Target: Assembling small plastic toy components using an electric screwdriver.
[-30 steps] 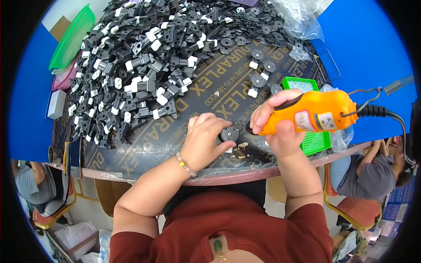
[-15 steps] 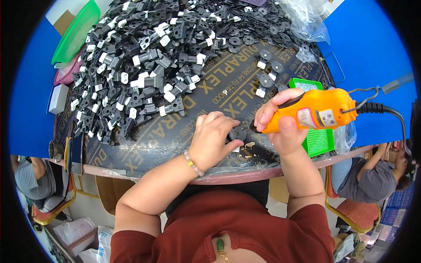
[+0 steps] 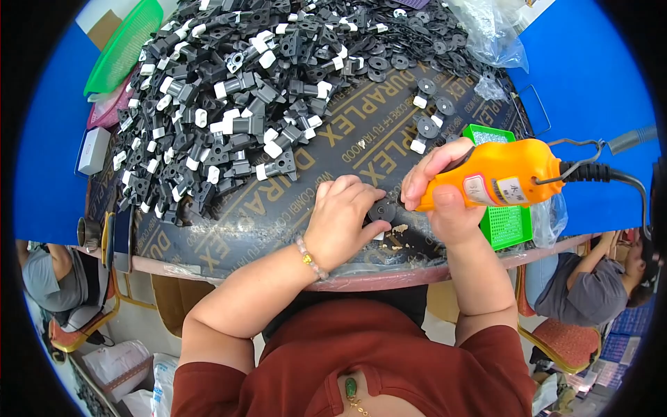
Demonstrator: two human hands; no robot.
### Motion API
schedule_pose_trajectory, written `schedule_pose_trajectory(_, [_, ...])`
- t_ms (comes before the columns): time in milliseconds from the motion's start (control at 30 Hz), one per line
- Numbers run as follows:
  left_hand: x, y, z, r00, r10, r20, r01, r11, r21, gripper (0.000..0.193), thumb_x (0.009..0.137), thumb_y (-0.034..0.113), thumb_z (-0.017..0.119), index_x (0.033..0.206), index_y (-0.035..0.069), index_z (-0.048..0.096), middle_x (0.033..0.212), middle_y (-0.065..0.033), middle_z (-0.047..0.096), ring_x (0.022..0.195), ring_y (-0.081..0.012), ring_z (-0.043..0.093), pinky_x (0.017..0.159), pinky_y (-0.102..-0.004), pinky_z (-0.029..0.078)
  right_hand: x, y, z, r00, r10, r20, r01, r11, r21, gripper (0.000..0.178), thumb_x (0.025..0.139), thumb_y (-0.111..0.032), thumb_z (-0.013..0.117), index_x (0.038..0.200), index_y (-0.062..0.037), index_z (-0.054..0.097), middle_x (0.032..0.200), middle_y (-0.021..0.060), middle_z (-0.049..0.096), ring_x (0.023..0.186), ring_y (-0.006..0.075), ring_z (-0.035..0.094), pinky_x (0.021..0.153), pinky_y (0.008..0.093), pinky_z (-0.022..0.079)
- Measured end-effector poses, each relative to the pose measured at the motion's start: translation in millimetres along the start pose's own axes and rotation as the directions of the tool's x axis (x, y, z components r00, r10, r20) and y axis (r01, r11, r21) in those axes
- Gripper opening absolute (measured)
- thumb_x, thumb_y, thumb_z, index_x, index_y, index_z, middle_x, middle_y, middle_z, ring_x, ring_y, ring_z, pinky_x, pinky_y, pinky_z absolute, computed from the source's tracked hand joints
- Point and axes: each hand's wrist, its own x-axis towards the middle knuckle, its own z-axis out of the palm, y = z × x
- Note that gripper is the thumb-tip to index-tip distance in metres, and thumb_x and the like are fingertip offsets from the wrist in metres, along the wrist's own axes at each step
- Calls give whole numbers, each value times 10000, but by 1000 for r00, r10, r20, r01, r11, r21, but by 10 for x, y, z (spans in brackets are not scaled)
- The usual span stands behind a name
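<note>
Nearer to the black disc [image 3: 381,211] than before, the orange electric screwdriver [image 3: 514,170] has its nose wrapped by the fingers of the right hand [image 3: 453,221], probably for aim. The left hand [image 3: 340,219] pinches the disc between thumb and forefinger on the tabletop [image 3: 333,156], seemingly to steady it. The left forearm slants inward; the right stands nearly upright.
</note>
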Motion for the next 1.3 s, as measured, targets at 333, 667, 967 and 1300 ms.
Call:
schedule_pose_trajectory(333, [20,-11,6,1000,4,24,-4,1000,-22,479,663,259,827,1072,91,642,1023,-51,635,1052,-248,545,899,-388,370,33,-86,23,998,57,-13,-58,987,-152,432,866,-350,719,1041,-34,480,695,91,591,536,167,560,527,310,490])
schedule_pose_trajectory(667, [0,42,37,999,41,0,-41,997,63,478,694,285,806,1095,74,655,1037,-77,646,1067,-269,547,913,-415,364,103,-864,-1505,807,-369,-461,-81,704,-705,176,908,-157,648,974,-28,548,684,48,583,552,132,575,508,257,466])
schedule_pose_trajectory(967, [15,47,57,997,66,-28,-63,993,103,494,672,271,816,1097,80,652,1042,-73,649,1080,-264,543,917,-432,366,-31,-769,-2106,705,-467,-534,-17,742,-671,189,935,-194,631,948,-35,529,695,55,574,551,142,560,529,280,488])
schedule_pose_trajectory(1300, [17,41,66,999,48,-15,-47,995,83,498,663,250,823,1102,87,653,1046,-89,647,1097,-283,543,930,-431,358,-40,-749,-2080,695,-473,-541,-34,731,-681,184,942,-192,624,962,-33,534,700,53,577,567,143,568,544,274,487])
